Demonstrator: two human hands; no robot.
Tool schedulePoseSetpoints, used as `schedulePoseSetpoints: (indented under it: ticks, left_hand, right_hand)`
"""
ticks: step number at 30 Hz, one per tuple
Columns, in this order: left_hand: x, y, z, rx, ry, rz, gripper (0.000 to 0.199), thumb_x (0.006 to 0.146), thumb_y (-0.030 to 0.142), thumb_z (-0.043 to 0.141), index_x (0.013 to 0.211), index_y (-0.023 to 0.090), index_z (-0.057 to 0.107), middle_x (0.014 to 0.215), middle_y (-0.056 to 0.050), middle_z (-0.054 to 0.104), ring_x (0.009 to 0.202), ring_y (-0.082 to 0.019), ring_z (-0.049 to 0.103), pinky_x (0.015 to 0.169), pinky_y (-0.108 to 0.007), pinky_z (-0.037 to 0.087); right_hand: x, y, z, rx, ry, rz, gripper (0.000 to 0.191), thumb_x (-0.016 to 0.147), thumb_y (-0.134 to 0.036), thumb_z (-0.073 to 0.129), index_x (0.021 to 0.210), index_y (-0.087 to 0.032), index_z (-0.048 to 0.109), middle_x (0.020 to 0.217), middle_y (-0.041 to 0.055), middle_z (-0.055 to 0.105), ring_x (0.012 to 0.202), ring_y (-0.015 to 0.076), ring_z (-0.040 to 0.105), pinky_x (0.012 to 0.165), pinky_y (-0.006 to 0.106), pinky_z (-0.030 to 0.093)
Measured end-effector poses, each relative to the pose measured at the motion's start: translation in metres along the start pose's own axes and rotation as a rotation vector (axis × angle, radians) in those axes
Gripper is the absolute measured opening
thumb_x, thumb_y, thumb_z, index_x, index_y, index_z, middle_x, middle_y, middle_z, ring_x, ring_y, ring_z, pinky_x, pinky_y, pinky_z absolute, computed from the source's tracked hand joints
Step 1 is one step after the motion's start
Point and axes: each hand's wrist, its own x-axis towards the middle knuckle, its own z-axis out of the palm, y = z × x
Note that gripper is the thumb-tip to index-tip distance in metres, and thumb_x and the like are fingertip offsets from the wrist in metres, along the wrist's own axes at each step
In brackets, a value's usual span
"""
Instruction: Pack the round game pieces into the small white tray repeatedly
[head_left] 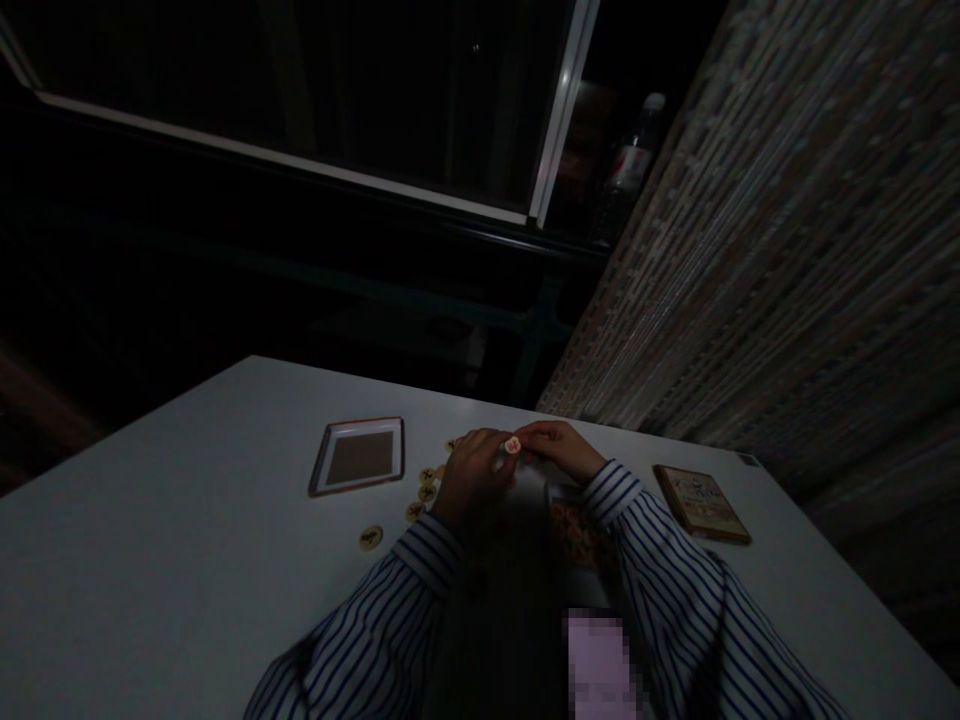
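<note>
A round xiangqi piece (512, 445) with a red character is lifted a little over the white table, its face toward me. My left hand (474, 468) is closed, with thumb and fingers at the piece's left and lower edge. From the other side, the pinched fingertips of my right hand (561, 447) meet the same piece. Several loose pieces with dark characters lie left of my left hand, one xiangqi piece (370, 538) apart from the others. Under my right forearm, a tray of xiangqi pieces (576, 535) is partly hidden by the sleeve.
An open shallow tin lid (361, 457) lies at the left of the white table (187, 540). A printed flat box (703, 503) is on the right. Behind the table hang a bead curtain (750, 230) and a window frame (337, 170); a bottle (630, 165) stands on the sill.
</note>
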Motion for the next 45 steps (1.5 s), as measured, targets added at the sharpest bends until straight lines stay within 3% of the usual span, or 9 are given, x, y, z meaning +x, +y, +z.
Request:
schedulePoseSetpoints:
  ticks: [6, 20, 45]
  left_hand:
    - [0.001, 0.002, -0.001, -0.057, 0.017, -0.004, 0.02, 0.081, 0.027, 0.043, 0.094, 0.019, 0.057, 0.09, -0.004, 0.062, 0.085, -0.017, 0.055, 0.078, -0.032, 0.042]
    - [0.002, 0.008, -0.003, -0.053, -0.013, -0.003, 0.019, 0.078, 0.024, 0.048, 0.093, 0.017, 0.057, 0.09, -0.005, 0.062, 0.085, -0.018, 0.056, 0.078, -0.032, 0.042]
    - [-0.001, 0.025, 0.001, -0.026, -0.047, 0.107, 0.019, 0.079, 0.025, 0.049, 0.095, 0.017, 0.056, 0.091, -0.006, 0.063, 0.086, -0.018, 0.055, 0.079, -0.034, 0.041]
  right_hand:
    - [-0.002, -0.001, 0.0, 0.001, 0.005, 0.015, 0.028, 0.068, -0.035, 0.059, 0.082, -0.012, 0.064, 0.061, -0.0008, 0.059, 0.055, 0.0084, 0.05, 0.056, 0.022, 0.039]
    - [-0.012, -0.001, -0.005, -0.049, 0.011, -0.014, 0.026, 0.069, -0.034, 0.058, 0.084, -0.012, 0.063, 0.071, 0.0017, 0.064, 0.056, 0.0081, 0.053, 0.054, 0.021, 0.04]
    - [-0.051, 0.011, -0.017, 0.091, 0.194, -0.079, 0.021, 0.067, -0.032, 0.061, 0.079, -0.015, 0.06, 0.07, 0.0017, 0.064, 0.058, 0.0092, 0.055, 0.059, 0.025, 0.043]
